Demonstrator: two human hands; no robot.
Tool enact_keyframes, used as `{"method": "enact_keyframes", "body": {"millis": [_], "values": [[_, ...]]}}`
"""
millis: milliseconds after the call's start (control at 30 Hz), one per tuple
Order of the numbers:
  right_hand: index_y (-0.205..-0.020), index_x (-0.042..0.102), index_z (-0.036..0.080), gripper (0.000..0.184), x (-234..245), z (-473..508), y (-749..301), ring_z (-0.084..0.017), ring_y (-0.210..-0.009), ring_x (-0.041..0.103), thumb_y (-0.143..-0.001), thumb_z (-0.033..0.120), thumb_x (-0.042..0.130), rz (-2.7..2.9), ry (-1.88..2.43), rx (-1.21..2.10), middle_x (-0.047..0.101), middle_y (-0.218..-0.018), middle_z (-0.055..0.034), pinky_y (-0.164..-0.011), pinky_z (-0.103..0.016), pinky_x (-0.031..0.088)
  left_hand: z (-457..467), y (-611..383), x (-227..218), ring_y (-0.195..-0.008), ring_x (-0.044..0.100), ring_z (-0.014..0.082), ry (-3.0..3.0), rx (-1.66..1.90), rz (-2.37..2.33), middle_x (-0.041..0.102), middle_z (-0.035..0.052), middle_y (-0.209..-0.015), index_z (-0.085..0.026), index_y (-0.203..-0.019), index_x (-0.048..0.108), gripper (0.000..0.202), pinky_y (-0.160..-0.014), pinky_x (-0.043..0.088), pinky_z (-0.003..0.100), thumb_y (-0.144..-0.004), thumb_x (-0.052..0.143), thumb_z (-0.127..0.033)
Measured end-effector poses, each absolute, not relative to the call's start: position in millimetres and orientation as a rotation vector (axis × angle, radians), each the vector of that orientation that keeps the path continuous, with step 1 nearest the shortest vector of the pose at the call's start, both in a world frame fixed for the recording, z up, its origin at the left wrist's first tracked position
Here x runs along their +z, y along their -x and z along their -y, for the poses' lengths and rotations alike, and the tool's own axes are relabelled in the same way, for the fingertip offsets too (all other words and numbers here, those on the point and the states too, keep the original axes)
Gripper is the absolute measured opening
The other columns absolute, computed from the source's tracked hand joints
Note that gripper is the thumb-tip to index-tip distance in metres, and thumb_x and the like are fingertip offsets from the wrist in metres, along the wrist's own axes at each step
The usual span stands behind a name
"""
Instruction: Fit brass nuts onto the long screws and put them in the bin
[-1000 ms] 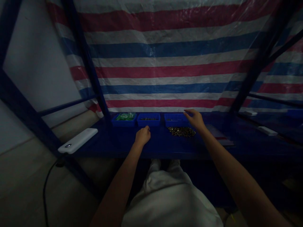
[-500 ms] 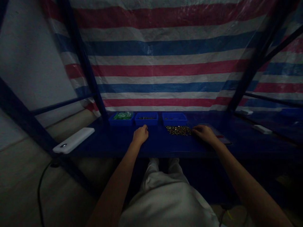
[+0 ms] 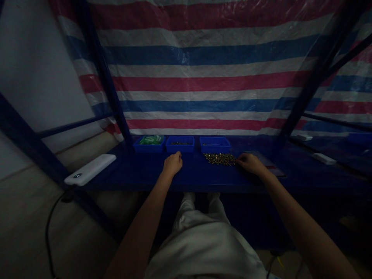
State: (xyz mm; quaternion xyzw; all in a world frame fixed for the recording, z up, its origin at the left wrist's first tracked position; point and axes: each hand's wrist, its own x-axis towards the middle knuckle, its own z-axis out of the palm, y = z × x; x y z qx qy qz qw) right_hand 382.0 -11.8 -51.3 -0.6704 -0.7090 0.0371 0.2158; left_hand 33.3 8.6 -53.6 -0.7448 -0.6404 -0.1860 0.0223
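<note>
On the blue table, a heap of small brass-coloured metal pieces (image 3: 219, 159) lies spread in a flat patch. My right hand (image 3: 250, 162) is at the heap's right edge, its fingers drawn together against the outermost pieces; whatever is between the fingertips is too small and dark to name. My left hand (image 3: 173, 162) rests on the tabletop, left of the heap, with its fingers curled closed; their inside is hidden. Just behind it stands a blue tray (image 3: 180, 148) holding thin metal parts. Another blue tray (image 3: 215, 148), with a few small parts, sits behind the heap.
A third blue tray (image 3: 149, 148) holds green-and-white packets. Beside my right hand lies a flat, clear-looking sheet or bag (image 3: 271, 166). A white power bank (image 3: 90, 169) with a cable is at the left table end. Blue frame posts (image 3: 109, 83) and a striped tarp (image 3: 186, 83) stand behind.
The view has tilted slightly. My right hand's fingers have shifted a little at the heap's edge; my left hand stays in place.
</note>
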Motion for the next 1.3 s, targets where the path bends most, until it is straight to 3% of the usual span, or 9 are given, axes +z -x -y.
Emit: {"method": "enact_keyframes", "body": {"millis": [300,567,867,1067,1300], "values": [[-0.073,0.066,0.015,0.022,-48.1,6.9,-375.4,-0.019,-0.065,0.063,-0.077,0.032,0.053,1.955,1.969,0.001,0.068,-0.073,-0.0098,-0.056,-0.025,0.041,-8.8,-34.1,-52.7,-0.086,0.062,0.0188,2.297,-0.566,2.001,0.065,0.0065,-0.095,-0.022,-0.103,0.054,0.026,-0.075,0.045,0.028,-0.083,0.039,-0.022],[-0.072,0.068,0.015,0.014,-39.7,7.7,-374.7,-0.019,-0.069,0.064,-0.071,0.015,0.054,2.015,1.985,0.093,0.069,-0.076,-0.0086,-0.059,-0.024,0.041,-8.5,-33.8,-52.7,-0.087,0.061,0.0182,2.299,-0.567,2.003,0.065,0.0065,-0.096,-0.022,-0.103,0.054,0.025,-0.076,0.044,0.028,-0.083,0.039,-0.022],[-0.073,0.065,0.016,0.008,-43.6,9.6,-380.8,-0.018,-0.066,0.062,-0.072,0.02,0.058,1.986,1.935,0.041,0.068,-0.073,-0.0075,-0.058,-0.025,0.042,-8.0,-33.8,-52.1,-0.086,0.061,0.0182,2.299,-0.569,1.99,0.066,0.0059,-0.094,-0.022,-0.103,0.054,0.026,-0.075,0.045,0.028,-0.082,0.039,-0.022],[-0.088,0.063,0.017,0.016,-7.4,12.6,-356.2,-0.02,-0.078,0.063,-0.077,0.025,0.055,1.844,1.431,-0.081,0.068,-0.085,-0.0063,-0.073,-0.031,0.047,-8.7,-33.1,-53.6,-0.086,0.061,0.0179,2.307,-0.569,1.978,0.066,0.0058,-0.094,-0.022,-0.103,0.054,0.026,-0.074,0.044,0.027,-0.082,0.039,-0.022],[-0.093,0.064,0.024,0.018,23.8,22.4,-303.3,-0.02,-0.094,0.06,-0.079,0.031,0.056,1.804,0.977,-0.182,0.067,-0.097,-0.0037,-0.09,-0.036,0.041,-8.6,-33.0,-53.5,-0.084,0.062,0.02,2.301,-0.566,1.961,0.066,0.0059,-0.092,-0.022,-0.101,0.054,0.025,-0.072,0.045,0.029,-0.082,0.038,-0.022]]}}
